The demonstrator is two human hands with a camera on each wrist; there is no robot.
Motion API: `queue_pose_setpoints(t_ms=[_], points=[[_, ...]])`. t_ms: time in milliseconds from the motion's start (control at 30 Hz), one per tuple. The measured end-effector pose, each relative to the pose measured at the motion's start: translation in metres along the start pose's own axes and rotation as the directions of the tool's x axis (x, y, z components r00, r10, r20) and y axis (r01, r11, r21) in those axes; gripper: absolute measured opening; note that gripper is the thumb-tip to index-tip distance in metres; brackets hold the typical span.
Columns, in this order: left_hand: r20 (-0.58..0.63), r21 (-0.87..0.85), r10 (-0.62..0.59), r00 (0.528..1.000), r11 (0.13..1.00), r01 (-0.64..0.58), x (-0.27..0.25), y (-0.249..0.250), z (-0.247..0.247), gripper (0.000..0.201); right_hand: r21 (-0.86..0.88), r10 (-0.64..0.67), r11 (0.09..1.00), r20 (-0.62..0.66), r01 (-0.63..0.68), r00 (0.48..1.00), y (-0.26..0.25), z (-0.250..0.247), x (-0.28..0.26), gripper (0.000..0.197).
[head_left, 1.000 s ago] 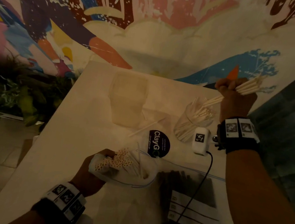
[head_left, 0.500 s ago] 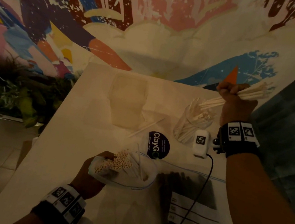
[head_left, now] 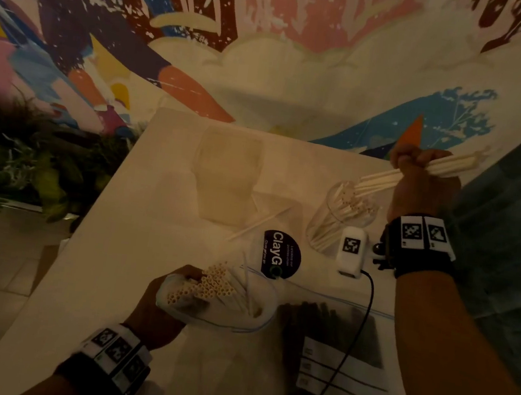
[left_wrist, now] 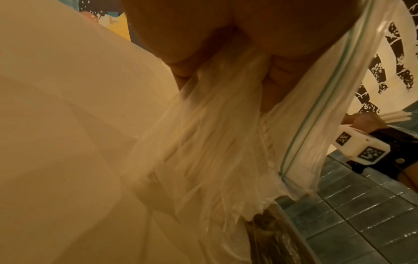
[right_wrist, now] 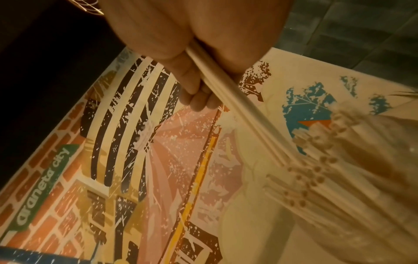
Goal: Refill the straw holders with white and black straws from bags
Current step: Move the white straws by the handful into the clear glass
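My right hand grips a small bundle of white straws near the table's far right, their lower ends slanting into the clear glass holder that stands full of white straws. In the right wrist view my fingers curl round the same bundle above the holder's straw tips. My left hand holds the open clear bag of white straws near the front; its plastic fills the left wrist view. A bag of black straws lies flat at the front right.
A second clear holder stands empty at the table's middle back. One loose white straw lies beside a black round ClayGo sticker. Plants sit left of the table, a painted wall behind, dark tiled floor on the right.
My right hand has shifted slightly up and right while still holding the white bundle with its ends in the holder. The left hand and its bag have stayed put.
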State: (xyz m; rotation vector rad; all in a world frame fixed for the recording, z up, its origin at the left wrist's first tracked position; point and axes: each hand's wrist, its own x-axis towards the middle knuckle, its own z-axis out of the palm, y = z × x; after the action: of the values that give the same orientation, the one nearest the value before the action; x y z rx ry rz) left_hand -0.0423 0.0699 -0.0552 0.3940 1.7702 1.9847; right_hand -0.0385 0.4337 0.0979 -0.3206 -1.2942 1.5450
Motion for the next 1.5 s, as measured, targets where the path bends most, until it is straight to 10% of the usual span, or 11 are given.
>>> queue_pose_setpoints(t_ms=[167, 267, 400, 500, 733, 900, 1000, 1200, 1500], points=[[-0.023, -0.05, -0.062, 0.998, 0.997, 0.06, 0.005, -0.007, 0.001, 0.067, -0.292, 0.106, 0.951, -0.011, -0.105, 0.994, 0.018, -0.006, -0.005, 0.037], [0.003, -0.002, -0.126, 0.992, 0.992, 0.126, 0.006, -0.005, 0.002, 0.043, -0.604, 0.195, 0.776, -0.047, -0.183, 0.98, 0.026, -0.01, -0.014, 0.007], [0.007, -0.002, -0.059, 0.998, 0.998, 0.059, 0.002, 0.003, 0.002, 0.073, -0.639, -0.028, 0.769, -0.039, -0.003, 0.999, 0.017, -0.008, -0.016, 0.032], [0.02, 0.059, -0.023, 1.0, 0.998, 0.022, -0.001, 0.002, 0.0, 0.054, -0.712, -0.124, 0.695, 0.015, 0.098, 0.992, 0.02, -0.007, -0.017, 0.032], [0.033, 0.022, -0.011, 0.999, 1.0, 0.01, 0.001, 0.003, 0.001, 0.057, -0.932, 0.295, 0.293, -0.125, -0.214, 0.947, 0.065, -0.025, -0.019, 0.074], [0.064, 0.023, 0.043, 0.997, 0.999, -0.044, -0.002, 0.007, 0.001, 0.05, -0.799, -0.13, 0.59, 0.049, 0.117, 0.99, 0.047, -0.016, -0.017, 0.085], [0.058, 0.003, 0.048, 0.997, 0.999, -0.049, -0.002, 0.009, 0.001, 0.047, -0.78, -0.292, 0.54, 0.18, 0.317, 0.939, 0.034, -0.009, -0.014, 0.07], [0.085, 0.045, 0.056, 0.995, 0.997, -0.06, -0.001, 0.014, 0.004, 0.05, -0.932, 0.337, 0.01, 0.344, 0.362, 0.876, 0.062, -0.018, -0.024, 0.05], [0.039, 0.016, 0.015, 0.999, 1.0, -0.015, -0.002, 0.012, 0.002, 0.048, -0.949, 0.199, 0.057, 0.315, 0.31, 0.928, 0.048, -0.007, -0.039, 0.053]])
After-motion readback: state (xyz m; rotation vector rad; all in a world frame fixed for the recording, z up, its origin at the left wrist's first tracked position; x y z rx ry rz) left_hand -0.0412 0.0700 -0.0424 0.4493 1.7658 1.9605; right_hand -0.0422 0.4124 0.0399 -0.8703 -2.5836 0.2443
